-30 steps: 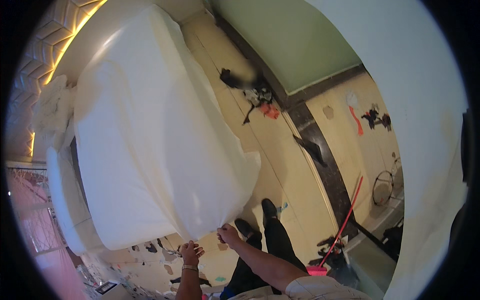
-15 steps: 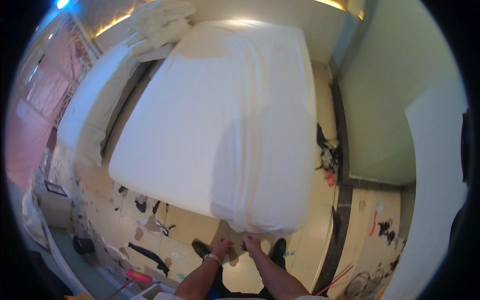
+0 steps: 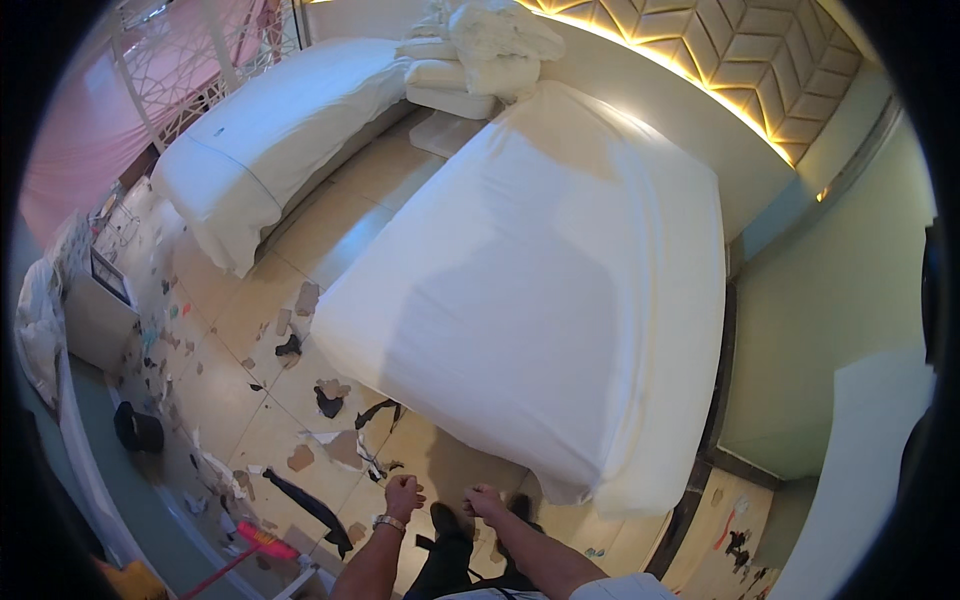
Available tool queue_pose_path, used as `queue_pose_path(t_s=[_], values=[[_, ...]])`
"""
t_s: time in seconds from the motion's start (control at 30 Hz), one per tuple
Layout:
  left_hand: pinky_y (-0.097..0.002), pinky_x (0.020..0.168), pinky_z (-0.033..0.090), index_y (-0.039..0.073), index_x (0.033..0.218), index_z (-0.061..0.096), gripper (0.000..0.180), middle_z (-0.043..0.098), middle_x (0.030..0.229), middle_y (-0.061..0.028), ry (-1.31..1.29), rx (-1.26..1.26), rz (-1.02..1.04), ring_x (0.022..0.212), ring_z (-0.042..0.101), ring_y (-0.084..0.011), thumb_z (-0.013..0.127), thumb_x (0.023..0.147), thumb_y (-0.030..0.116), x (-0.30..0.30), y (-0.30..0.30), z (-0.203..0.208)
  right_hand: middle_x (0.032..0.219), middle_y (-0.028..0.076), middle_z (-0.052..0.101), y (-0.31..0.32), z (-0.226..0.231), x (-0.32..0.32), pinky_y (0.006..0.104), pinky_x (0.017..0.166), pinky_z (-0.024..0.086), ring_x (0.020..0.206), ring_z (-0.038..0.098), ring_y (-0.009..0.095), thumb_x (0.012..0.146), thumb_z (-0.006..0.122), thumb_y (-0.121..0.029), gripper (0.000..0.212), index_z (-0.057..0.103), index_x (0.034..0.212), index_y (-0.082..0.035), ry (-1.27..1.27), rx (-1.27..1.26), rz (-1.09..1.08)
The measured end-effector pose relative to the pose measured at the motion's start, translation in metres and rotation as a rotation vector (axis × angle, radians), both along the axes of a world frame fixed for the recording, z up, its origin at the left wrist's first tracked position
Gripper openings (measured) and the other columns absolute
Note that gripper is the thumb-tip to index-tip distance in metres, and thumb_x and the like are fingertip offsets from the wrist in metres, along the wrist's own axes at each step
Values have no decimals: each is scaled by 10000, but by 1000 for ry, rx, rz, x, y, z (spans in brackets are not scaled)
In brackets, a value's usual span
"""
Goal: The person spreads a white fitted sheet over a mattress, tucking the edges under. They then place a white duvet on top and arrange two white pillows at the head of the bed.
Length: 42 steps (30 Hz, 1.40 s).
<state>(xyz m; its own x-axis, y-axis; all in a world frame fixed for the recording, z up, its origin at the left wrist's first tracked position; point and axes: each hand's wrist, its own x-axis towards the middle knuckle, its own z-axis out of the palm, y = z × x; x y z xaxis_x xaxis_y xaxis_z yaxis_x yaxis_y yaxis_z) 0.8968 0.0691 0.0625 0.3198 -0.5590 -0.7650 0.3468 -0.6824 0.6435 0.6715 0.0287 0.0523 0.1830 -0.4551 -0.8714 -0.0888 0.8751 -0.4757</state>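
My left hand (image 3: pixel 404 497), with a watch at its wrist, is curled into a loose fist above the floor off the bed's foot. My right hand (image 3: pixel 484 503) is closed too, close to the sheet's near edge but apart from it. No cloth or other thing shows in either hand. In front of them stands a bed covered with a white sheet (image 3: pixel 500 300). Its right side has long lengthwise folds, and the near right corner hangs down. A shadow falls across the middle. My shoes show below my hands.
A second white-covered bed (image 3: pixel 290 110) stands at left, with piled white bedding (image 3: pixel 490 45) between the headboards. Scraps and dark cloths litter the tiled floor (image 3: pixel 225 375). A black bin (image 3: pixel 138 427), a pink broom (image 3: pixel 267 540) and a long dark cloth (image 3: pixel 308 508) lie left of me.
My view has swung left, so the bed now sits further right in the picture and more of the second bed shows. My fists have moved slightly apart and away from the bed's foot.
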Motion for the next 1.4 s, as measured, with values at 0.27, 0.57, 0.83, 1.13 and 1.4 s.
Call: queue_pose_path(t_s=[0.27, 0.57, 0.83, 1.13, 1.4], values=[[-312, 446, 503, 23, 1017, 653, 188, 677, 808, -88, -78, -11, 13, 534, 627, -158, 596, 1009, 202, 108, -54, 10, 888, 51, 677, -96, 4, 112, 318, 576, 558, 705, 651, 156, 1007, 669, -232, 166, 623, 1044, -77, -81, -113, 6], [-304, 512, 538, 10, 1039, 651, 217, 682, 803, -70, -206, 68, -23, 594, 652, -148, 634, 998, 222, 230, -129, 11, 877, 57, 669, -202, 24, 275, 303, 561, 548, 691, 648, 143, 996, 665, -176, 154, 618, 1054, -42, -47, -102, 76], [-302, 547, 559, 31, 1177, 649, 250, 702, 928, -71, -183, 15, -56, 663, 697, -154, 615, 1020, 224, 336, -231, -6, 877, 87, 700, -297, 10, 421, 350, 661, 576, 740, 693, 188, 912, 743, -179, 312, 637, 1153, -10, 276, -504, 165], [-468, 880, 556, 80, 1221, 676, 312, 695, 1171, -162, -598, -385, -459, 997, 696, -387, 692, 912, 127, 476, -341, -33, 820, 143, 711, -377, 18, 558, 463, 746, 555, 788, 709, 348, 883, 763, -216, 527, 554, 1350, -89, 732, -754, 579], [-501, 800, 582, 168, 1330, 603, 390, 614, 1334, -155, -621, -498, -911, 973, 710, -393, 584, 942, 127, 509, -427, -55, 765, 91, 645, -386, 9, 576, 393, 699, 543, 710, 664, 236, 882, 761, -156, 502, 545, 1331, -98, 697, -577, 398]])
